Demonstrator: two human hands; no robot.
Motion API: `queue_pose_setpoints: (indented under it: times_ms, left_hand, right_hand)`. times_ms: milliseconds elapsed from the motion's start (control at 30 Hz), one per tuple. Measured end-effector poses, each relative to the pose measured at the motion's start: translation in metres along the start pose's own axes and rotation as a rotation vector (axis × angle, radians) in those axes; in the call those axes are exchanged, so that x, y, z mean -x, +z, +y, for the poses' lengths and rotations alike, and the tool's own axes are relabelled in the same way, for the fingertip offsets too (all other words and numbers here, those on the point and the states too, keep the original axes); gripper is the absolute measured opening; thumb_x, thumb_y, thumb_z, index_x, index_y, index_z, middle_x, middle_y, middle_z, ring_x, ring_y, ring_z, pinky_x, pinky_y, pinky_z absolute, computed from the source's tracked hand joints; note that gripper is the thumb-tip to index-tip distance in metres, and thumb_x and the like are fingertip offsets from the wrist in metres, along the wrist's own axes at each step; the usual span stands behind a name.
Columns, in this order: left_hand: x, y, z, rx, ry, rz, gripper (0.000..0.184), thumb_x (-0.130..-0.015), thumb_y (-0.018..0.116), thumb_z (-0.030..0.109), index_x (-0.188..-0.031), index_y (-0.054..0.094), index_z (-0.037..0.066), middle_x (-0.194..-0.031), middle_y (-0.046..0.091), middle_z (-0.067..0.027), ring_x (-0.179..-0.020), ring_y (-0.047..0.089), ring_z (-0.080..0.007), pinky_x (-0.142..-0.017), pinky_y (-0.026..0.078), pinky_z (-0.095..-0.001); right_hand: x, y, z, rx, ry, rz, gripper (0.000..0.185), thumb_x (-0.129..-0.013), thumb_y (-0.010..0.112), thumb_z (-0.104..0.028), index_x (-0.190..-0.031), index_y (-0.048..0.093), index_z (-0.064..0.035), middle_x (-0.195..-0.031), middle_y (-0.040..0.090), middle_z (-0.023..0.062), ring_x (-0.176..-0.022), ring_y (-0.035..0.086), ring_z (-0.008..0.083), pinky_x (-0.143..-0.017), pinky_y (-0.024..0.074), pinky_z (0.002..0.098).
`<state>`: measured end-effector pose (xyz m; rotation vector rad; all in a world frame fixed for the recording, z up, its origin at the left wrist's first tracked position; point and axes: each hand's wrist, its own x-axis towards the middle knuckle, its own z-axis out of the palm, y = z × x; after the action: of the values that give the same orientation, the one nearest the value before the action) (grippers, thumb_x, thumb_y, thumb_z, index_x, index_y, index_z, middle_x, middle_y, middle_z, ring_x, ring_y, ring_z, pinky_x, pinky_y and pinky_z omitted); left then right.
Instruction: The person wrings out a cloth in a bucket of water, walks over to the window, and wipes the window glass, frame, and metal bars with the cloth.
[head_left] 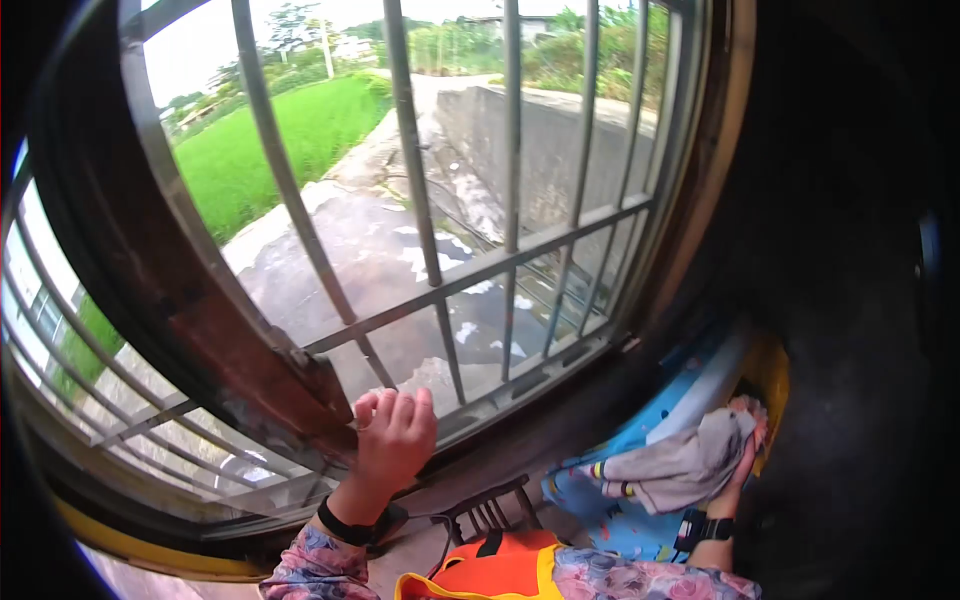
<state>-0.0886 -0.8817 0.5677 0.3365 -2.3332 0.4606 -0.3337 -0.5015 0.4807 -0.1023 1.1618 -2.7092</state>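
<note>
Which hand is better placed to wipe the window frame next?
Probably the right hand: it holds the grey cloth, though it is farther from the window frame. The left hand is beside the frame but shows no cloth.

Window: straight ahead of you, grey upright bars (512, 130) joined by a crossbar (475, 273).
Left side: more bars (150, 420) at your view's edge.
Outdoors: you see a green field (235, 160), paved ground (370, 260), a concrete wall (545, 150).
Furniture: a dark slatted chair back (490, 508) below you.
Light: bright daylight outside; the room at your right is nearly black.
</note>
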Motion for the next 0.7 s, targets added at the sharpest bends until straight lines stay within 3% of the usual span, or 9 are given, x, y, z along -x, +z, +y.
queue_pose_setpoints:
  times_ms: [200,267,400,467,500,567,600,633,700]
  left_hand:
    - [-0.002,0.004,0.003,-0.046,-0.058,0.025,0.014,-0.069,0.058,0.009,-0.083,0.057,0.005,-0.068,0.051,-0.0028,-0.067,0.051,-0.0182,-0.066,0.036,-0.0333]
    - [0.001,0.003,0.002,0.050,-0.017,-0.014,0.013,-0.069,0.058,0.009,-0.082,0.057,0.006,-0.064,0.050,-0.0026,-0.061,0.050,-0.0184,-0.063,0.036,-0.0327]
    - [0.009,-0.004,0.004,0.157,0.094,-0.031,0.014,-0.069,0.057,0.008,-0.083,0.057,0.006,-0.065,0.049,-0.0012,-0.061,0.050,-0.0156,-0.064,0.036,-0.0301]
    - [0.009,-0.013,0.010,0.141,0.131,0.189,0.013,-0.069,0.056,0.008,-0.082,0.056,0.007,-0.063,0.047,-0.0001,-0.060,0.050,-0.0149,-0.065,0.036,-0.0313]
    - [0.012,-0.020,0.013,0.087,0.112,0.229,0.013,-0.068,0.057,0.009,-0.081,0.056,0.007,-0.066,0.048,-0.0004,-0.064,0.052,-0.0151,-0.068,0.036,-0.0326]
    - [0.011,-0.034,0.011,0.008,0.070,0.259,0.015,-0.067,0.057,0.008,-0.081,0.056,0.007,-0.070,0.050,-0.0018,-0.067,0.054,-0.0173,-0.069,0.036,-0.0333]
    - [0.012,-0.037,0.010,-0.046,0.022,0.283,0.016,-0.065,0.057,0.007,-0.081,0.056,0.007,-0.073,0.052,-0.0032,-0.070,0.055,-0.0195,-0.069,0.037,-0.0340]
    - [0.016,-0.033,0.003,-0.064,-0.020,0.286,0.019,-0.065,0.057,0.008,-0.083,0.056,0.008,-0.077,0.052,-0.0040,-0.075,0.055,-0.0211,-0.072,0.036,-0.0346]
    - [0.040,-0.013,-0.013,-0.190,0.033,0.280,0.022,-0.065,0.058,0.009,-0.087,0.055,0.010,-0.082,0.052,-0.0032,-0.078,0.055,-0.0209,-0.073,0.035,-0.0358]
  right_hand:
    - [-0.001,0.059,-0.042,-0.041,-0.044,-0.342,0.047,-0.088,0.037,-0.044,-0.114,0.051,-0.0076,-0.113,0.055,0.0056,-0.103,0.052,0.0208,-0.093,0.0375,0.0327]
    - [0.006,0.108,-0.030,-0.059,-0.003,-0.075,0.046,-0.087,0.039,-0.044,-0.112,0.053,-0.0080,-0.107,0.058,0.0045,-0.097,0.054,0.0202,-0.088,0.0407,0.0327]
    - [-0.004,0.196,-0.023,-0.150,-0.021,-0.417,0.043,-0.090,0.038,-0.040,-0.113,0.052,-0.0072,-0.113,0.054,0.0044,-0.102,0.051,0.0191,-0.093,0.0372,0.0314]
    - [0.008,0.255,-0.020,-0.319,-0.002,-0.745,0.040,-0.091,0.037,-0.035,-0.118,0.047,-0.0071,-0.114,0.053,0.0046,-0.104,0.050,0.0193,-0.093,0.0370,0.0310]
    - [0.001,0.262,0.001,-0.010,-0.286,-0.893,0.039,-0.091,0.038,-0.032,-0.121,0.042,-0.0068,-0.115,0.052,0.0049,-0.106,0.048,0.0186,-0.094,0.0361,0.0316]
    - [-0.005,0.300,0.073,0.630,-0.473,-1.284,0.043,-0.088,0.045,-0.028,-0.124,0.039,-0.0053,-0.121,0.048,0.0074,-0.113,0.044,0.0195,-0.097,0.0323,0.0340]
    - [0.009,0.332,0.105,0.970,-0.348,-1.539,0.047,-0.085,0.051,-0.028,-0.123,0.039,-0.0040,-0.125,0.045,0.0096,-0.117,0.041,0.0212,-0.100,0.0293,0.0359]
    - [0.019,0.349,0.127,1.065,-0.461,-1.721,0.046,-0.085,0.051,-0.027,-0.123,0.040,-0.0039,-0.125,0.046,0.0100,-0.116,0.042,0.0215,-0.099,0.0298,0.0360]
    - [0.029,0.376,0.151,0.970,-0.801,-1.798,0.044,-0.085,0.051,-0.026,-0.122,0.041,-0.0036,-0.124,0.046,0.0108,-0.115,0.043,0.0221,-0.098,0.0308,0.0362]
